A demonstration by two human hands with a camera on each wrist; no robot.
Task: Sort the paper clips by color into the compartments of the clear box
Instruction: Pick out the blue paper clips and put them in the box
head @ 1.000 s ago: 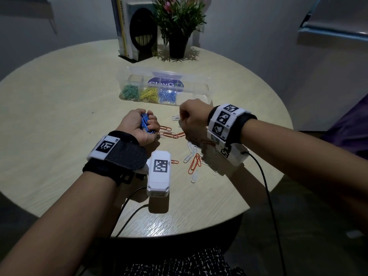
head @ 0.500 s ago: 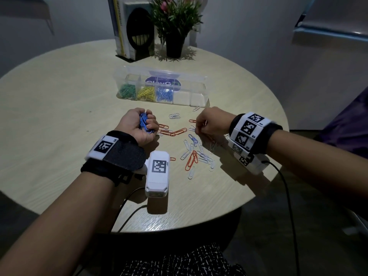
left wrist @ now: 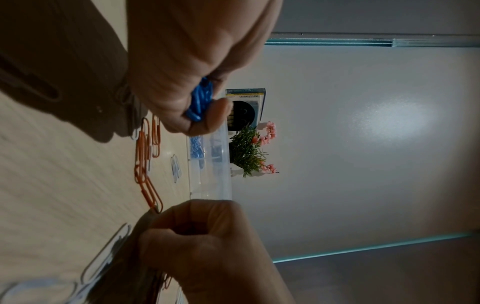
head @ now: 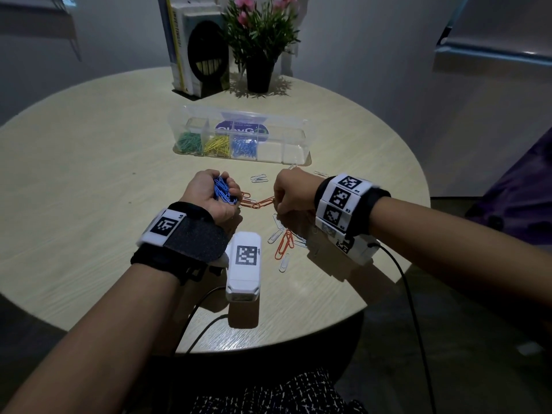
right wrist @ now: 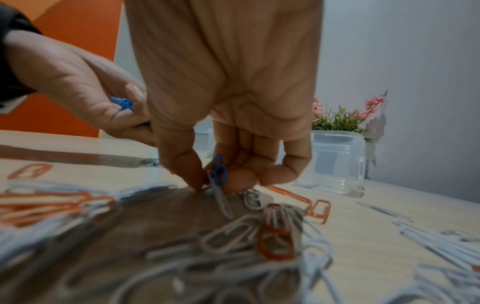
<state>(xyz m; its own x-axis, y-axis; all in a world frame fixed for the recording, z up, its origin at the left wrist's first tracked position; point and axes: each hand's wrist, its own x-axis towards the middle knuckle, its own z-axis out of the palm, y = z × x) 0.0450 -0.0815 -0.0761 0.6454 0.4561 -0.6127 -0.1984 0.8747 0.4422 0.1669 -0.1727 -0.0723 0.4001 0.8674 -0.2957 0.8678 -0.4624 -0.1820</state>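
My left hand (head: 213,198) lies palm up on the table and grips a bundle of blue paper clips (head: 222,189), also seen as blue clips (left wrist: 201,100) in the left wrist view. My right hand (head: 291,194) hovers over the loose pile, and its thumb and fingers pinch a single blue clip (right wrist: 218,170) just above the tabletop. Orange clips (head: 258,202) and white clips (head: 276,234) lie scattered between and below the hands. The clear box (head: 294,135) stands behind them with green, yellow and blue clips in its three left compartments.
A white tagged device (head: 243,265) with a cable lies by my left wrist. Books (head: 197,43) and a potted plant (head: 260,46) stand at the table's far edge. The round table's rim (head: 388,282) runs close to my right wrist.
My right hand has moved left, back toward my left hand over the pile, and now pinches a blue clip. My left hand has stayed put with its blue bundle.
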